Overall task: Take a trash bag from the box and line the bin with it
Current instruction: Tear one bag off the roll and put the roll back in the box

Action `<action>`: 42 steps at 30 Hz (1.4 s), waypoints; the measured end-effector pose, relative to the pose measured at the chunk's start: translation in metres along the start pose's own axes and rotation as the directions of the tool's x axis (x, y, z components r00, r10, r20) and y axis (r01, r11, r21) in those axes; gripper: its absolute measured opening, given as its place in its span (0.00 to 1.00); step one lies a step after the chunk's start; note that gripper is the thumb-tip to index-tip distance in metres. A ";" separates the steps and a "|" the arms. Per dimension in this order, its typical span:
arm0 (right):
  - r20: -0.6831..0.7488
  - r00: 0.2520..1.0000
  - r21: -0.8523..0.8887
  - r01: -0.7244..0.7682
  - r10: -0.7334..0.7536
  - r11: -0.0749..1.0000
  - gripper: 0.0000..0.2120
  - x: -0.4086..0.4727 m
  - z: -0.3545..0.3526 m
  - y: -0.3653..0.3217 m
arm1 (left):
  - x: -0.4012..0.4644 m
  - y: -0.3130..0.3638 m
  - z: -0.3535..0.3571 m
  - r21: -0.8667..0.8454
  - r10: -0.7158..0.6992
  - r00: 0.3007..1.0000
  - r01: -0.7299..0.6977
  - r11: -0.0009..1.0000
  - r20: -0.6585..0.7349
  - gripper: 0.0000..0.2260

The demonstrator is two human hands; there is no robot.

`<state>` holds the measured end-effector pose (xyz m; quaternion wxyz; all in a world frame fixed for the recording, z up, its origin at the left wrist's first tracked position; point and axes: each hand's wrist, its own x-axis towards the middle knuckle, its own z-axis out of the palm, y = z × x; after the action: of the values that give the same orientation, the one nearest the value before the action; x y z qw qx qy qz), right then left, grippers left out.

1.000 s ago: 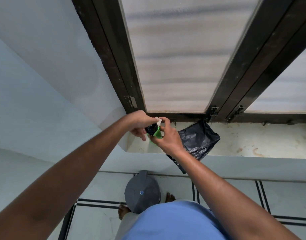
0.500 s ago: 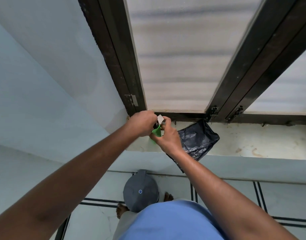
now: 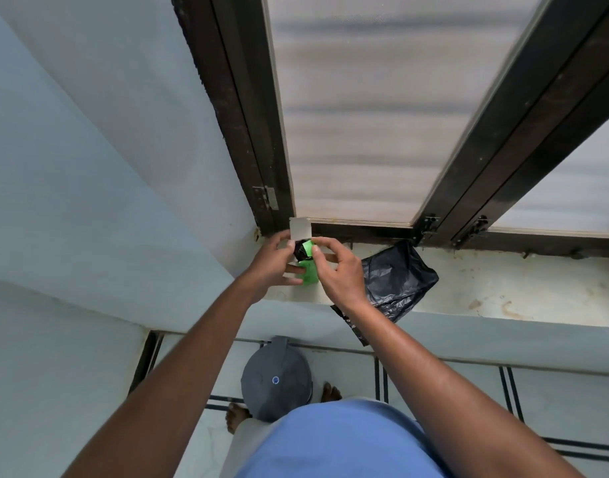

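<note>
From the head view, I hold the small green box (image 3: 308,272) over the left end of the window sill (image 3: 503,288), close to the dark window frame (image 3: 248,132). My left hand (image 3: 272,267) is curled round the box from the left, its fingers reaching across the box's front. My right hand (image 3: 337,270) pinches at the box's open top, thumb and forefinger at the dark roll of trash bags (image 3: 300,250) showing in the mouth. The pale cardboard flap (image 3: 299,227) now stands straight up and fully open; half a second ago it was only a small corner between my fingers, and my left fist covered the box. So I judge the box is opened and the roll is ready to be drawn out; no bag has left it yet.

A loose black bag (image 3: 396,281) lies crumpled on the sill just right of my right wrist, one corner hanging over the edge. Below, on the tiled floor (image 3: 555,401), the grey bin (image 3: 277,377) stands with its lid shut, between my bare feet and the wall, unlined as far as I can tell.
</note>
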<state>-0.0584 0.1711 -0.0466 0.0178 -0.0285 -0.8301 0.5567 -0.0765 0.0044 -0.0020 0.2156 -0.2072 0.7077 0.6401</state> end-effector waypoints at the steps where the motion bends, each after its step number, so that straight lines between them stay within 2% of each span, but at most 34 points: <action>1: 0.003 1.000 -0.010 0.006 -0.006 1.000 0.10 0.001 0.001 -0.001 | 0.001 -0.001 -0.002 0.001 0.022 1.000 -0.022 1.000 0.011 0.12; 4: -0.011 1.000 0.005 -0.016 0.016 1.000 0.12 0.006 0.002 -0.001 | 0.003 -0.002 -0.004 -0.043 0.081 0.997 -0.080 0.996 0.018 0.10; 7: 0.011 0.999 0.016 -0.032 0.032 0.999 0.17 0.008 0.002 -0.002 | 0.001 -0.004 -0.003 -0.143 0.096 0.993 -0.105 0.984 -0.073 0.10; 10: 0.046 0.998 0.012 -0.040 0.039 0.999 0.18 0.010 -0.001 -0.001 | 0.001 -0.009 -0.004 -0.109 0.183 0.959 -0.210 0.972 -0.217 0.09; 13: 0.036 0.998 -0.003 -0.049 0.050 0.999 0.13 0.013 -0.006 -0.003 | -0.002 -0.010 -0.003 -0.070 0.208 0.946 -0.232 0.970 -0.250 0.09; 17: -0.001 0.994 0.033 -0.112 0.112 0.993 0.15 0.017 -0.002 -0.004 | -0.005 -0.014 0.002 0.072 0.285 0.936 -0.276 0.958 -0.208 0.10; 22: 0.053 0.962 0.166 -0.272 0.267 0.948 0.28 0.023 0.001 -0.009 | 0.001 -0.020 0.003 0.411 0.441 0.880 -0.342 0.845 -0.174 0.07; 24: 0.080 0.958 0.181 -0.285 0.275 0.941 0.25 0.024 -0.002 -0.010 | 0.002 -0.018 0.003 0.449 0.468 0.863 -0.347 0.823 -0.189 0.06; 27: 0.116 0.975 0.067 -0.199 0.191 0.978 0.14 0.026 -0.010 -0.009 | 0.001 -0.018 0.003 0.407 0.439 0.868 -0.324 0.854 -0.230 0.05; 30: 0.177 0.974 -0.065 -0.136 0.145 0.989 0.18 0.033 -0.020 -0.006 | 0.000 -0.028 0.003 0.236 0.373 0.901 -0.322 0.917 -0.220 0.12; 32: 0.232 0.965 -0.102 -0.098 0.119 0.990 0.21 0.038 -0.028 -0.005 | -0.003 -0.035 0.006 0.208 0.388 0.904 -0.350 0.913 -0.182 0.17; 37: 0.353 0.932 -0.202 -0.016 0.088 0.979 0.23 0.042 -0.036 -0.009 | -0.005 -0.046 0.015 0.414 0.466 0.871 -0.370 0.831 -0.157 0.25; 39: 0.371 0.924 -0.227 -0.011 0.097 0.974 0.23 0.043 -0.036 -0.009 | -0.006 -0.049 0.018 0.481 0.490 0.852 -0.356 0.801 -0.186 0.25; 42: 0.407 0.904 -0.238 -0.037 0.134 0.971 0.26 0.049 -0.042 -0.012 | -0.005 -0.054 0.019 0.490 0.494 0.848 -0.353 0.797 -0.192 0.23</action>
<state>-0.1055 0.2082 -0.0195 -0.1890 0.0533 -0.8698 0.4526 -0.0402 0.0186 -0.0449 -0.0084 -0.0855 0.8858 0.4560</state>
